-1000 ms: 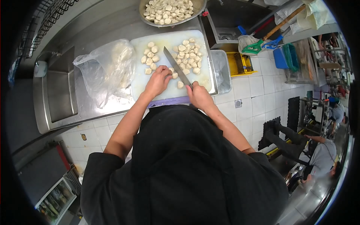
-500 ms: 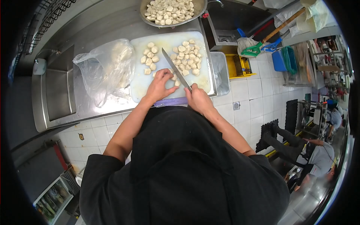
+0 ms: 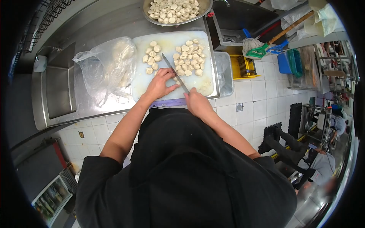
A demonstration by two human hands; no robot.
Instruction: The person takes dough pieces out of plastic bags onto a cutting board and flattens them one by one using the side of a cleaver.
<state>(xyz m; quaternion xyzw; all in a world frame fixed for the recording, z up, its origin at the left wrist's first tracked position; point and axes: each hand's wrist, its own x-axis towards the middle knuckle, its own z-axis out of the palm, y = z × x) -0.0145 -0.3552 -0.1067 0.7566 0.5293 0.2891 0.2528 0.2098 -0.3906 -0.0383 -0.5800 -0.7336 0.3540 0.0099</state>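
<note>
My right hand (image 3: 198, 103) grips the handle of a long kitchen knife (image 3: 176, 73). Its blade slants up and left across the white cutting board (image 3: 186, 90). My left hand (image 3: 161, 84) rests at the left of the blade, fingers curled and thumb bent toward them around a pale ball, mostly hidden by hand and knife. A pile of pale cut pieces (image 3: 188, 57), like halved meatballs or fish balls, lies right of the blade. To its left, a smaller group of whole-looking balls (image 3: 151, 53) sits on the board.
A large metal bowl (image 3: 209, 8) full of similar pieces stands behind the board. A clear plastic bag (image 3: 100, 64) with pale contents lies left. Beyond it is a sink (image 3: 61, 93). A plastic bin (image 3: 225, 74) stands at right; a co-worker (image 3: 321, 167) is further right.
The knife and my right hand have shifted slightly left and down. My left hand stays curled beside the blade, a little lower. The co-worker at right has bent further.
</note>
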